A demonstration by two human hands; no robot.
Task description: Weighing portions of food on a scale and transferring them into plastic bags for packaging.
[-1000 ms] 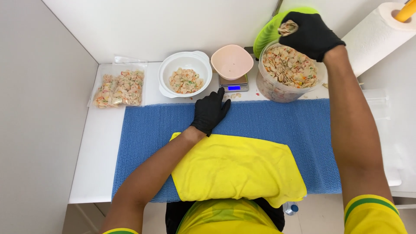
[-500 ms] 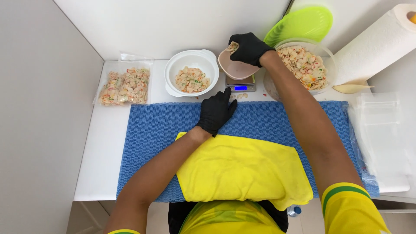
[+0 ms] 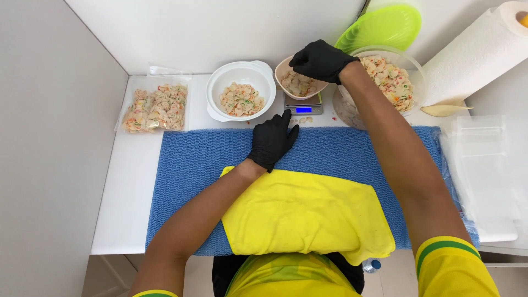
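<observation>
Both my hands wear black gloves. My right hand [image 3: 320, 59] hovers over a small pink bowl [image 3: 286, 69] that holds shell-shaped pasta pieces and sits on a small digital scale [image 3: 303, 108] with a lit blue display; its fingers are bunched and point down, and I cannot tell whether they hold pasta. My left hand [image 3: 271, 140] lies flat and open on the blue mat [image 3: 192, 159], just in front of the scale. A large clear container [image 3: 393, 80] of mixed pasta stands to the right of the scale, behind my right forearm.
A white bowl [image 3: 223, 82] with some pasta sits left of the scale. A filled clear bag [image 3: 155, 108] lies at the far left. A green lid [image 3: 385, 27] leans on the wall, beside a paper towel roll [image 3: 478, 52]. Empty bags [image 3: 484, 165] lie right; a yellow cloth [image 3: 308, 214] covers the mat's front.
My right hand moved from above the large container leftward to the pink bowl, where pasta now lies. My left hand stayed on the mat.
</observation>
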